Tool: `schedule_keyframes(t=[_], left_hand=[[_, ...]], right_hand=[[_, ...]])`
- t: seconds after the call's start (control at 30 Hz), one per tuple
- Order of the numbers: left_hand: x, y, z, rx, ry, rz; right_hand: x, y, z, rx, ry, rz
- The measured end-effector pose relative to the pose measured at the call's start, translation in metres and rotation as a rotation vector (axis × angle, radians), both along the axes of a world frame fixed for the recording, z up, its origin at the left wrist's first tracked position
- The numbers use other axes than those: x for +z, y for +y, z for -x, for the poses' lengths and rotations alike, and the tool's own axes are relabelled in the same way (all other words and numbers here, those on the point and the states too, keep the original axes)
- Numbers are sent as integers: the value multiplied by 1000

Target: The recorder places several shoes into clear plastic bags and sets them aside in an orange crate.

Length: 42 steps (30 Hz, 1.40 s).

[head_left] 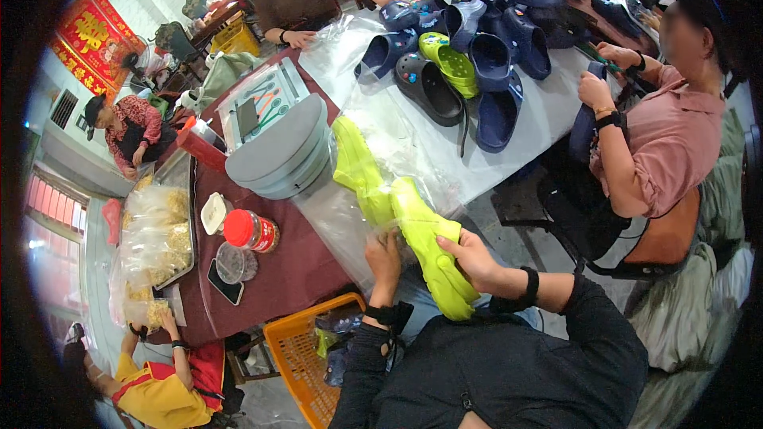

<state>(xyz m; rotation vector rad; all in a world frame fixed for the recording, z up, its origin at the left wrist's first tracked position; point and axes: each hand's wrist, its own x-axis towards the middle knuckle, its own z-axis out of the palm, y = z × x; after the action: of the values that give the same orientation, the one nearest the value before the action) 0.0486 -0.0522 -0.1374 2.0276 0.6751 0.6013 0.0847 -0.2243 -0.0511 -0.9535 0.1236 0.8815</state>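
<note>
My right hand point(474, 264) is closed round the heel end of a lime-green clog point(429, 242), thumb on its near side. A second lime-green clog point(359, 171) lies just beyond it to the left, partly inside a see-through plastic bag point(389, 131). At the near end of that second clog, my left hand point(384, 260) is closed on the bag's edge; its fingertips are partly hidden. Past the bag, a heap of navy clogs point(494, 56) covers the table, with a black clog point(425, 86) and another lime-green clog point(451, 63) at its front.
A grey rounded case point(278, 151), a red-lidded jar point(253, 232), a small see-through tub point(236, 264) and a phone point(226, 282) stand on the dark red cloth. By my left arm is an orange basket point(298, 361) with things in it. Other people sit around the table.
</note>
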Motion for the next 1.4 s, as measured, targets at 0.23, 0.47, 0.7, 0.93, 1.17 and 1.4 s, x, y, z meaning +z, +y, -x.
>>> schedule_keyframes(t=[0.23,0.47,0.7,0.93,1.17,1.4], left_hand=[[-9,16,14,-72,39,-28],[-2,20,31,-46,3,-59],[7,8,35,-162,-215,258],[1,-4,31,-25,-366,394],[1,7,38,7,-337,521],[19,7,45,-123,-326,1002]], right_hand=[[-27,39,-4,-131,-146,-71],[-31,34,-4,-150,-199,-191],[-37,15,-12,-169,-151,-197],[-46,38,-9,-276,-99,-114],[-40,53,4,-269,-340,-143],[-44,72,5,-137,-571,17]])
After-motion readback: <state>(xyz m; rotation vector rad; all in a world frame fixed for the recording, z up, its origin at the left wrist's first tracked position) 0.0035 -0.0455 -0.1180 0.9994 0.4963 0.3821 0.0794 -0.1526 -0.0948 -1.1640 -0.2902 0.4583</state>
